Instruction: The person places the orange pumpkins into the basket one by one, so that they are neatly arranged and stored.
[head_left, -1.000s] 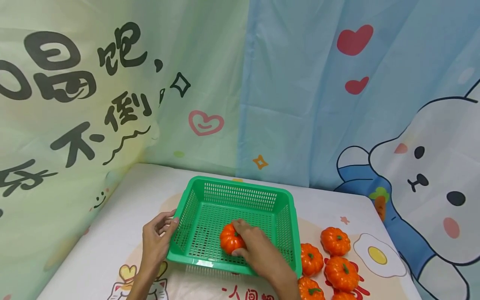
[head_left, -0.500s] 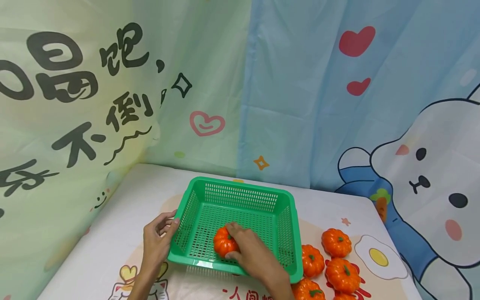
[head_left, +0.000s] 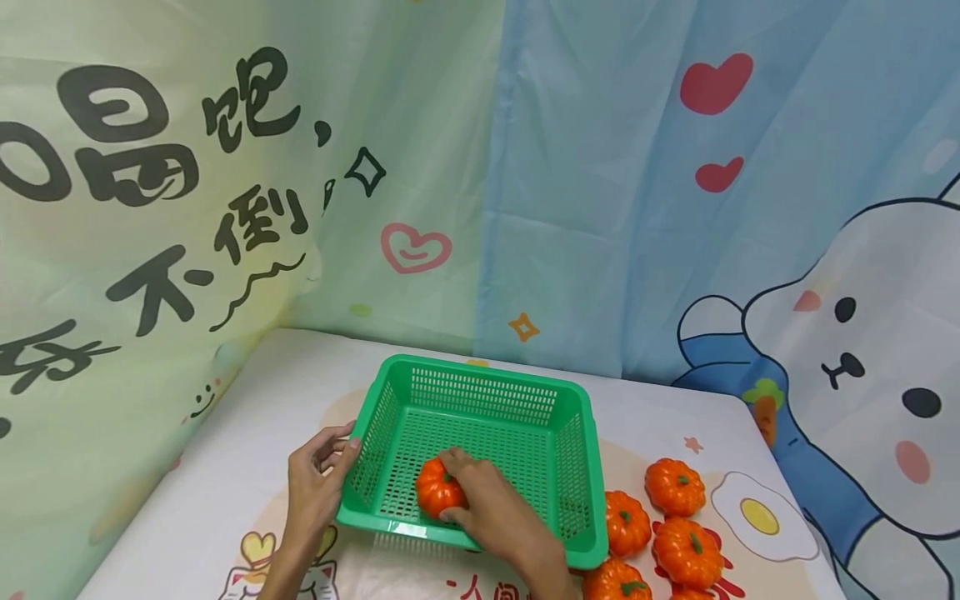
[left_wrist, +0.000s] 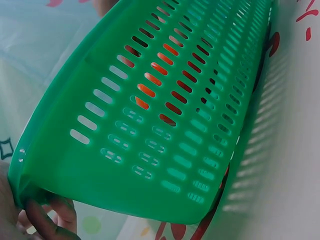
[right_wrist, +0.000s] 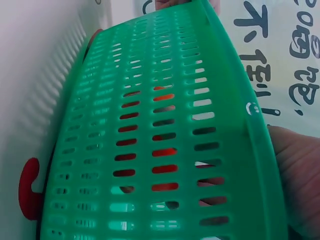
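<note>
Head view: so there's one orange pumpkin (head_left: pixel 435 490) inside a green basket (head_left: pixel 480 367), toward the near side and a bit left of the middle. It's the only pumpkin in there; I can't tell if its bottom actually touches the basket floor. Both wrist views catch orange bits of it through the slots in the basket wall.

The pumpkin is glossy, squat and ribbed, with a little green stem on top. The basket looks like plastic, a shallow rectangle with rounded corners, a smooth solid rim, and rows of slots all over the sides and floor.

As for the hands: the right hand (head_left: pixel 498 512) reaches in over the near side and grips the pumpkin from its right, fingers over the top and thumb low on the near side. The left hand (head_left: pixel 318 475) is outside, pinching the basket's left edge, so the pumpkin sits between the two hands, well apart from the left one.

Five loose pumpkins (head_left: pixel 686 552) are bunched just right of the basket, the nearest two cut off by the frame. They're on a pale printed tablecloth (head_left: pixel 292 375), next to a fried egg print (head_left: pixel 761 517). Behind it all hangs a green and blue cloth backdrop (head_left: pixel 562 208) with hearts, black characters and a big white cartoon animal (head_left: pixel 825 275).
</note>
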